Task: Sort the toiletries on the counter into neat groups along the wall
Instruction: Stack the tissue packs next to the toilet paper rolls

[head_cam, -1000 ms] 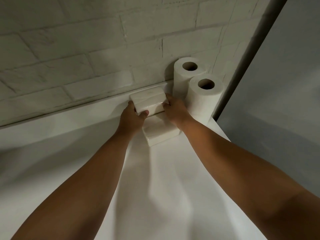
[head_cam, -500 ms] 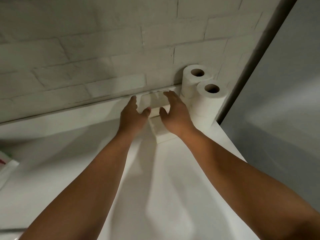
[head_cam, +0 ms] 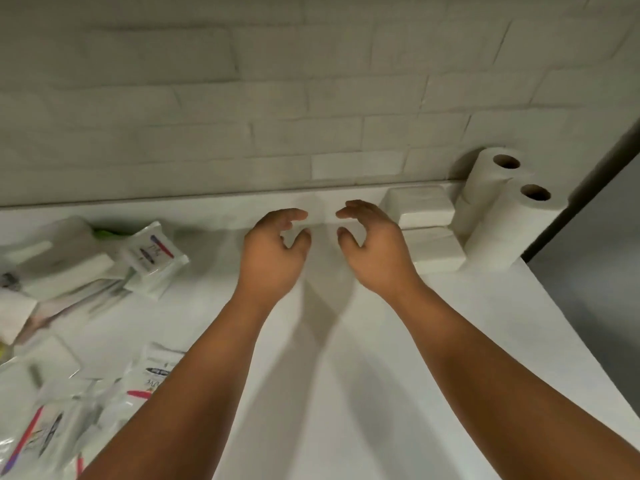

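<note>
Two wrapped tissue packs [head_cam: 420,206], white, stacked one on the other at the back of the counter [head_cam: 346,375]. The upper one lies against the foot of the brick wall [head_cam: 242,98] and the lower one [head_cam: 436,249] sticks out toward the viewer. Both sit just left of the toilet rolls and look to be touching them.

Toilet rolls: two, upright. Back roll [head_cam: 491,178] stands in the corner by the wall. Front roll [head_cam: 512,230] is right beside it, at the counter's right edge.

Left hand [head_cam: 273,258]: above the counter, left of the packs. Fingers loosely curved, thumb apart from them, a wide gap, nothing held.
Right hand [head_cam: 375,254]: mirrors the left, with the same loose curve, and is empty. It is near the packs but clear of them. The two hands face each other with a small gap between the fingertips.

Far left: a loose heap of sachets [head_cam: 154,258] and flat packets, unsorted. At least three carry pink and dark print. The rest is blurred, so no count.
Grey panel [head_cam: 595,271] beyond the counter's right edge.

Change: a second ago both hands gripped the upper pack from either side. Half a second ago they were spread open over it. Now both are off it and shifted left. The view has swung left too, which brings the heap into sight.
</note>
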Demonstrator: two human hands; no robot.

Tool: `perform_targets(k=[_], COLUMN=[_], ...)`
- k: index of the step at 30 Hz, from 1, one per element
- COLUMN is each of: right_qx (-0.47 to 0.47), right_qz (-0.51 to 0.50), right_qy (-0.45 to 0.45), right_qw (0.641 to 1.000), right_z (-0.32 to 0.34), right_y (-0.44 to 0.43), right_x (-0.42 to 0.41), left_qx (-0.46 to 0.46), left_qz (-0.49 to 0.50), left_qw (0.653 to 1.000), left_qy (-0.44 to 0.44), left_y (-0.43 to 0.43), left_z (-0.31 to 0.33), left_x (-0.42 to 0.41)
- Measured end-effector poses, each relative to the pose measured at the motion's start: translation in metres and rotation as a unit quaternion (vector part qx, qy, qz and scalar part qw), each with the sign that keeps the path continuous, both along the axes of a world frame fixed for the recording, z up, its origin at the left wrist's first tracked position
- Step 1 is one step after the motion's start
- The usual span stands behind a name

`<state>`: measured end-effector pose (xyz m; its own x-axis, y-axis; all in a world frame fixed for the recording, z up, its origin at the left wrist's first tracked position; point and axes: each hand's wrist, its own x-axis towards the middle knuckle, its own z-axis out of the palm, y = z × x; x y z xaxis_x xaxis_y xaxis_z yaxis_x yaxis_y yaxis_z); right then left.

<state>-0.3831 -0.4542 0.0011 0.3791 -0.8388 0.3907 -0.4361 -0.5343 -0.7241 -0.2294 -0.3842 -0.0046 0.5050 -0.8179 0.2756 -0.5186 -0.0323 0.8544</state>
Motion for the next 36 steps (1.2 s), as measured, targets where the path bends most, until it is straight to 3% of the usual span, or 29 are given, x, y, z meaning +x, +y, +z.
perform_targets(k=[13, 19, 26, 31, 36], right_qx=[0.049, 0.081, 0.110, 0.091, 0.141], right_qz=[0.121, 0.169, 0.182, 0.150, 0.104], right_qy=[-0.010, 0.001, 0.055, 0.111, 0.150], right_qw=[0.991, 0.982, 0.976, 0.978, 0.973], right_z=[-0.014, -0.029, -0.040, -0.050, -0.055], right_y=[0.139, 0.183, 0.195, 0.171, 0.146], right_x=[0.178, 0.269, 0.354, 0.405, 0.435], left_qx=[0.010, 0.061, 0.123, 0.158, 0.203], left_qz=[0.072, 0.117, 0.139, 0.139, 0.130], left_qw=[0.996, 0.988, 0.978, 0.974, 0.967], left_qy=[-0.054, -0.079, -0.090, -0.078, -0.078], left_y=[0.171, 0.225, 0.241, 0.228, 0.207], left_z=[-0.015, -0.025, -0.044, -0.058, -0.069], left_x=[0.185, 0.268, 0.348, 0.389, 0.418])
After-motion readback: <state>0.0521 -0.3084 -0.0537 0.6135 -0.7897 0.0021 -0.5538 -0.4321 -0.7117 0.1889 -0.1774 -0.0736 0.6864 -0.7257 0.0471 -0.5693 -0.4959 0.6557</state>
